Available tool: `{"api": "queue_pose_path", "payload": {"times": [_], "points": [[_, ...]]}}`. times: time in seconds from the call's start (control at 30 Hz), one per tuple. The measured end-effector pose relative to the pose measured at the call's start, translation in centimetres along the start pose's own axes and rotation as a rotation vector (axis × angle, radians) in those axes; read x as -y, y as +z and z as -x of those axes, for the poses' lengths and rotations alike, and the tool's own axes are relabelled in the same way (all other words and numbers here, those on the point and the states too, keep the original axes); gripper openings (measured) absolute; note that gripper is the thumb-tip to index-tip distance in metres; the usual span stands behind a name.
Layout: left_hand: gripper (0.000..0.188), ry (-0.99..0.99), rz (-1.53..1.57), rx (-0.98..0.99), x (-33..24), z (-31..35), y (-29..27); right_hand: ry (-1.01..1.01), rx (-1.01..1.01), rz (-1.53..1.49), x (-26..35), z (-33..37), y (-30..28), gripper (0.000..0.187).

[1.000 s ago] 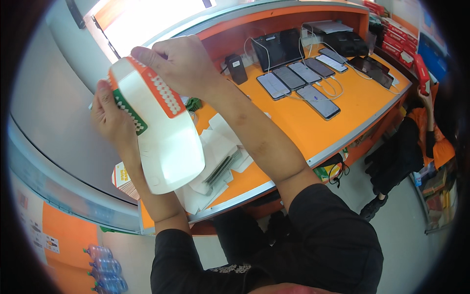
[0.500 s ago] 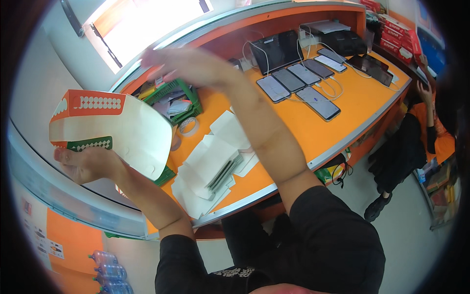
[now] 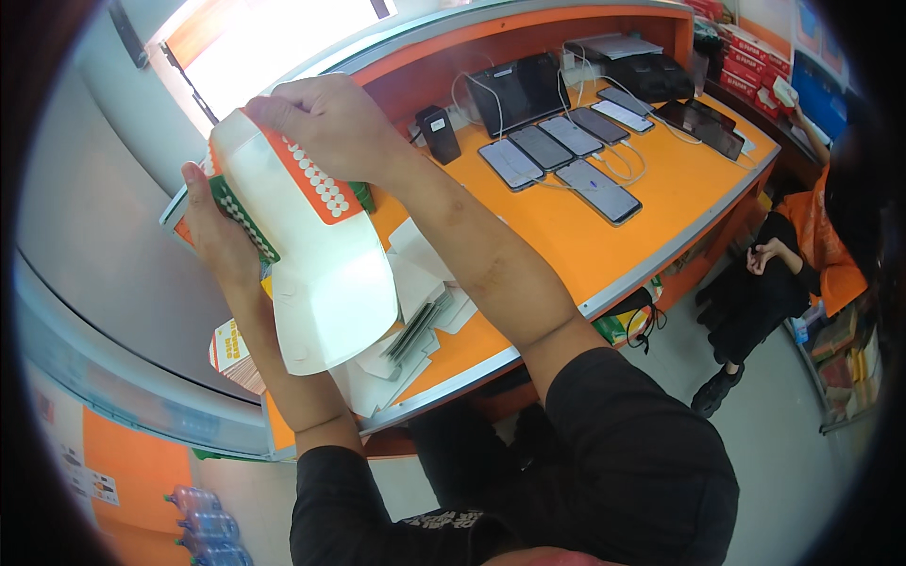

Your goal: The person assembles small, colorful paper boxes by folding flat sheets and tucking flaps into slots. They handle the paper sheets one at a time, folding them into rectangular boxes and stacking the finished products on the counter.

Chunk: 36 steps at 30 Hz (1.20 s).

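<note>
A part-folded cardboard box (image 3: 335, 300), white inside with orange and green dotted panels outside, is held up above the left part of the counter. My left hand (image 3: 225, 231) grips its left side beside the green panel, thumb pointing up. At the far end, my right hand (image 3: 326, 127) is closed on the box's upper edge, above the orange panel. The box's long white flap hangs down toward me. Behind it lies a pile of flat white cardboard pieces (image 3: 415, 349), partly hidden by the box.
Several phones (image 3: 540, 153) lie on the orange counter (image 3: 491, 236) among white cables, near a dark laptop-like screen (image 3: 514, 90). A small black box (image 3: 438, 134) stands left of them. A seated person in an orange top (image 3: 816, 212) is at the right.
My right hand has come down from the air and taken hold of the box's far edge. The box has moved right and turned, its flap now pointing toward me.
</note>
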<state>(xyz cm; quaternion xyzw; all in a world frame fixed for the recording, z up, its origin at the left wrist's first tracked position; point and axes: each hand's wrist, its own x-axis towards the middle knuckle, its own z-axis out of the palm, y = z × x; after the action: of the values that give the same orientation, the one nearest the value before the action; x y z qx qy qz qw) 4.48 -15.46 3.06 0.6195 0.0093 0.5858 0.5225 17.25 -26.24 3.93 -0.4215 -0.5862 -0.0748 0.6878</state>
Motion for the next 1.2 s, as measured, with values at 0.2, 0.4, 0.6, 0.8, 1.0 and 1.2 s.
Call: {"api": "queue_pose_path", "payload": {"times": [0.2,0.4,0.6,0.8,1.0,1.2], "points": [[0.048,0.293,-0.075,-0.215,0.1,-1.4,-1.5,0.138,0.086,-0.399,-0.9,-0.4,0.6,0.065],[0.051,0.745,0.058,-0.829,-2.7,-2.9,-6.2,0.655,0.571,-0.581,-2.8,2.9,3.8,0.078],[0.059,0.917,0.064,-0.533,-2.6,-2.8,-7.8,0.598,0.515,-1.205,-1.1,7.2,6.0,0.073],[0.057,-0.153,0.526,0.527,-2.5,-3.7,-13.7,0.464,0.513,-0.437,0.5,6.9,5.2,0.068],[0.064,-0.355,0.155,0.562,2.2,-3.7,-18.8,-0.031,0.728,0.487,-0.7,7.1,8.0,0.089],[0.057,-0.363,-0.556,0.257,0.4,-2.1,-27.2,-0.060,0.710,0.660,-5.6,6.6,13.6,0.098]]}}
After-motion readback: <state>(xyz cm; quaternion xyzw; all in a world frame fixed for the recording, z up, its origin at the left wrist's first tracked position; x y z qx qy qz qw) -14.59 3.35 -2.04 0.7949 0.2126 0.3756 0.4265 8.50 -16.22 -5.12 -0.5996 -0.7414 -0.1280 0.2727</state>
